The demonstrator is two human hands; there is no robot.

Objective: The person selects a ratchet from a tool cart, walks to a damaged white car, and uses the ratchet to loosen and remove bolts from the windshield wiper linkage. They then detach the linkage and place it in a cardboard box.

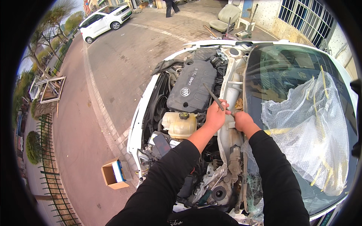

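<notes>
My left hand [216, 117] is closed around a long, dark grey tapered bar [213, 96]; its thin end reaches out over the engine cover, and I cannot make out its exact kind. Close beside it, my right hand [244, 122] makes a fist around a short, dark piece [232, 112] whose tip points at the left hand; most of that piece is hidden by the fingers. Both hands are above the cowl channel [226, 137] between engine bay and windshield. Dry leaves [239, 104] lie in the channel by the right hand.
A black engine cover [192, 90] and a yellowed coolant tank [177, 126] sit left of my hands; a phone [162, 144] rests near the tank. Bubble wrap [309, 132] with yellow tape covers part of the windshield [271, 75], cracked nearest me. A cardboard box [110, 175] stands on the ground.
</notes>
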